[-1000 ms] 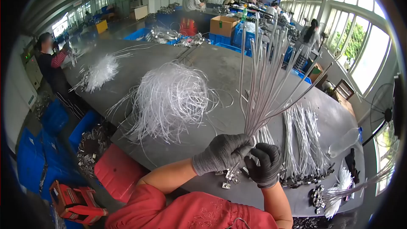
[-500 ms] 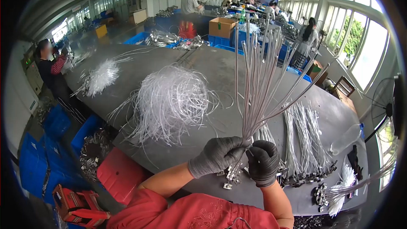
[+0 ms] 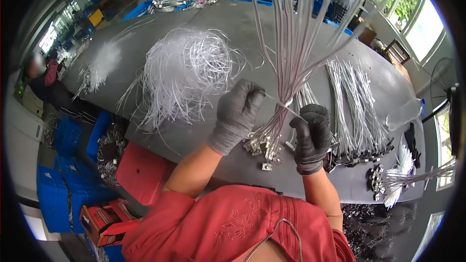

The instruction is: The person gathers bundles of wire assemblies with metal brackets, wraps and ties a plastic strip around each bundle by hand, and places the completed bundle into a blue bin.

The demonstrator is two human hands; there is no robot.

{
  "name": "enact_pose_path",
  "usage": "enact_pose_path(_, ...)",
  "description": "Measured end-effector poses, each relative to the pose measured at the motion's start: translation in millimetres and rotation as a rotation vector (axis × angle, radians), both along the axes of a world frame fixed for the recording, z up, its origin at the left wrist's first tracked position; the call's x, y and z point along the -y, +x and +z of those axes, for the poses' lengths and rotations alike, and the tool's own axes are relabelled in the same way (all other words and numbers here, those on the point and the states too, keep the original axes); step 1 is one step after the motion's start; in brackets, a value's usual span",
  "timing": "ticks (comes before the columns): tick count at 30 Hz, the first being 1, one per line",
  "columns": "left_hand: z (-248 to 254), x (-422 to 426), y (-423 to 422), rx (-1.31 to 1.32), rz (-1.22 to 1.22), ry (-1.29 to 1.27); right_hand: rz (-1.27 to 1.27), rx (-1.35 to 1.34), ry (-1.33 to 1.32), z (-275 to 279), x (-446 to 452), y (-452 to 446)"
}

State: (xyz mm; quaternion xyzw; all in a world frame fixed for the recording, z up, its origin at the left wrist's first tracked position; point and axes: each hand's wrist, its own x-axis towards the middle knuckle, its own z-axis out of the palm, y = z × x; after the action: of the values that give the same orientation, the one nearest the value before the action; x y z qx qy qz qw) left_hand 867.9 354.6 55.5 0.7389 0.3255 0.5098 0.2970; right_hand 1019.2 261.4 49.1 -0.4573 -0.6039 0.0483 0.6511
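A bundle of clear-sheathed wires (image 3: 290, 68) stands fanned upward in front of me, its metal connector ends (image 3: 266, 149) low over the table. A thin white tie (image 3: 285, 103) goes round its neck. In a grey glove, my left hand (image 3: 238, 111) is closed on one end of the tie, left of the bundle. On the other side my right hand (image 3: 313, 136), also gloved, pinches the other end. The tie is stretched between both fists. Neither hand wraps the wires themselves.
A tangled heap of white strands (image 3: 187, 75) lies on the grey table (image 3: 238, 24), with a smaller white bunch (image 3: 104, 63) farther left. Finished-looking wire bundles (image 3: 352, 111) lie to the right. A red stool (image 3: 143, 172) and blue crates (image 3: 63, 189) stand at left; a fan (image 3: 449, 92) at right.
My hands have moved apart from their place together at the bundle's neck, drawing the tie out to both sides. The head view has tipped downward, and the bundle appears closer.
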Motion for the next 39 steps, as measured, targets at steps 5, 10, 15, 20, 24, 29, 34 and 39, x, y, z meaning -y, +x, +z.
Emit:
enact_pose_path(5,-1.6,2.6,18.9,0.154,-0.166,-0.173,0.113,0.325,0.103,15.3,-3.2,1.2)
enact_pose_path(10,-2.8,1.4,22.7,0.145,-0.158,-0.199,0.182,0.396,0.054,24.0,-12.5,5.0)
enact_pose_path(15,4.3,-2.6,6.5,0.124,-0.156,-0.231,-0.020,0.335,-0.069,18.5,-17.6,11.1)
enact_pose_path(20,22.4,11.0,-5.6,-0.061,-0.214,0.262,-0.014,0.336,-0.086,24.8,-23.2,5.5)
enact_pose_path(24,29.0,22.8,-2.6,-0.178,-0.058,0.513,-0.040,0.494,-0.060,30.5,-18.0,-2.9)
enact_pose_path(29,43.9,29.7,-5.4,-0.192,-0.191,0.561,-0.045,0.488,0.011,22.8,-18.0,3.0)
enact_pose_path(34,44.1,1.6,-10.2,-0.232,-0.183,0.487,0.005,0.533,0.113,16.8,-17.5,7.9)
enact_pose_path(39,32.1,-1.3,-4.1,-0.263,-0.193,0.636,0.055,0.603,0.052,24.6,-17.0,13.8)
